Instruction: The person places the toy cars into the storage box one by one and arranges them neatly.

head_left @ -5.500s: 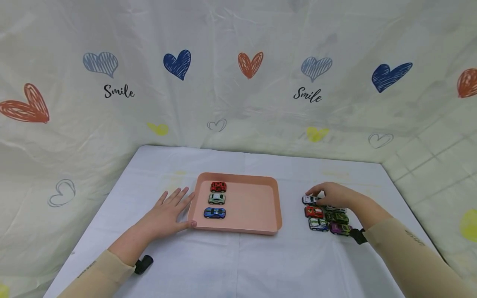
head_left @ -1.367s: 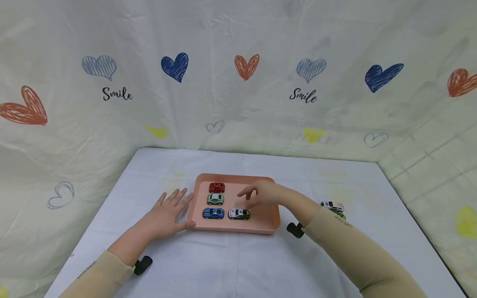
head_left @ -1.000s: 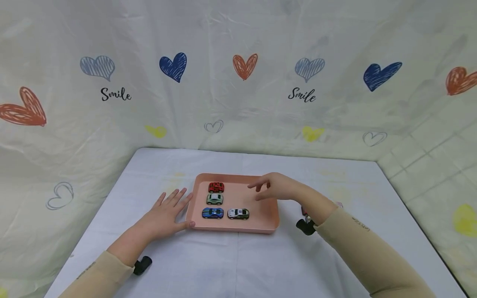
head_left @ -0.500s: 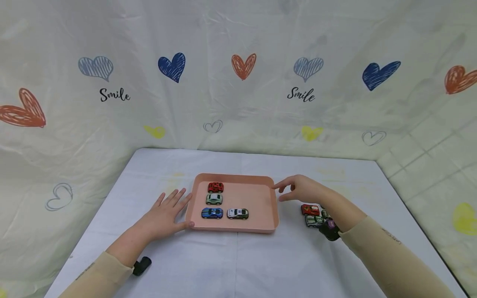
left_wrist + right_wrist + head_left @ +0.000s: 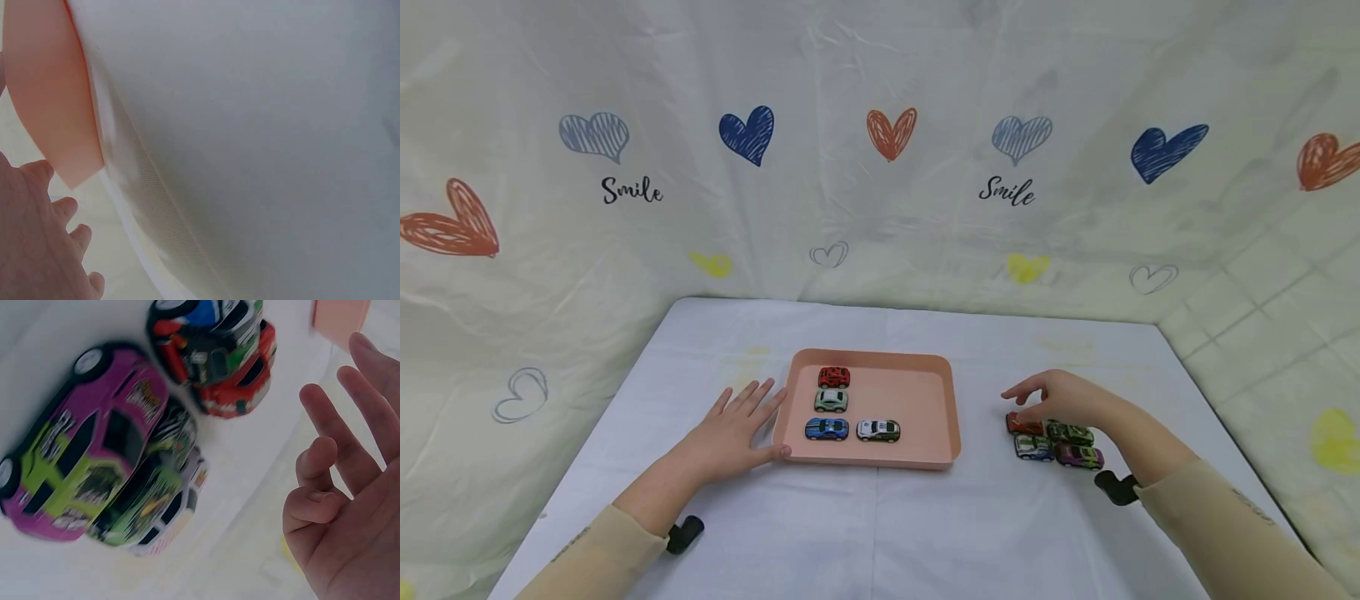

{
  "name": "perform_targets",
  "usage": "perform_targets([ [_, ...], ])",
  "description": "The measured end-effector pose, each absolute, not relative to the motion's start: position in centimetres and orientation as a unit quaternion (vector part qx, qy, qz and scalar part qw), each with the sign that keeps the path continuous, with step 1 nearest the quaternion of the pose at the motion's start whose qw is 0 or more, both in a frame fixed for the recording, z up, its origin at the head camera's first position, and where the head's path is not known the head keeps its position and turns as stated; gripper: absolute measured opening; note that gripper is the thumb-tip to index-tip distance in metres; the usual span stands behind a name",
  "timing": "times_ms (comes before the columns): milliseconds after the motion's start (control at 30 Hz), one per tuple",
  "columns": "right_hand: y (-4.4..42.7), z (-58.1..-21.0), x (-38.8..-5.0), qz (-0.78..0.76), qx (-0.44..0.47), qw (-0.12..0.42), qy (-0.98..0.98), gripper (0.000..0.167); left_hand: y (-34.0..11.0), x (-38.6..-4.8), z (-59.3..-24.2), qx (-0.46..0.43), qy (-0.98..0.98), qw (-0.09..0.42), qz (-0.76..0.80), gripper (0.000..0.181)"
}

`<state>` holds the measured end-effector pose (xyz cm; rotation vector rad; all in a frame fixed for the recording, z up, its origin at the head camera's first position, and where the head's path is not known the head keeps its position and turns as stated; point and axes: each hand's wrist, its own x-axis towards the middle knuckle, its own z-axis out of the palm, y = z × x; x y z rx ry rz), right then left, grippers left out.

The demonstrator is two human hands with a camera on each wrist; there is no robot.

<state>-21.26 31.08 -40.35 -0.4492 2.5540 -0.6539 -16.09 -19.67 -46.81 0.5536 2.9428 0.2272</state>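
My left hand [image 5: 735, 433] lies spread at the left edge of a pink tray [image 5: 917, 400], its thumb touching the rim. Inside the tray stand a red toy car [image 5: 834, 377], a pale green one [image 5: 831, 401], a blue one [image 5: 827, 429] and a white-and-dark one [image 5: 878, 430]. My right hand [image 5: 1067, 396], holding nothing, hovers over a cluster of toy cars. The red car [image 5: 1024, 423] there is partly under its fingers. Beside that are a green car [image 5: 1070, 432], a white-and-blue one [image 5: 1033, 447] and a purple one [image 5: 1079, 456]. A white car [image 5: 172, 528] shows in the right wrist view.
A white cloth covers the table [image 5: 872, 533]. Behind it hangs a pale curtain [image 5: 880, 217] printed with hearts. Black wrist cameras sit on the left wrist [image 5: 685, 534] and right wrist [image 5: 1117, 487].
A white-and-dark toy car was moved from the right cluster into the tray beside the blue one. My right hand has since travelled back right, over the cluster. The left hand stayed put.
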Motion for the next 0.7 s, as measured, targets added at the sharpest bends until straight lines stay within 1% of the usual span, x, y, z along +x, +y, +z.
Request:
perform_targets([
  [267, 32.2, -40.9, -21.5, -0.202, -0.159, 0.239, 0.936, 0.035, -20.0, -16.0, -47.1, 0.186, 0.977, 0.066, 0.081, 0.097],
  [533, 32.4, -41.6, -21.8, -0.185, -0.162, 0.260, 0.934, 0.033, -19.8, -16.0, -46.8, 0.185, 0.977, 0.070, 0.078, 0.098],
  [700, 32.4, -41.8, -21.9, -0.174, -0.170, 0.258, 0.935, 0.032, -19.7, -16.0, -46.6, 0.185, 0.977, 0.070, 0.079, 0.097],
])
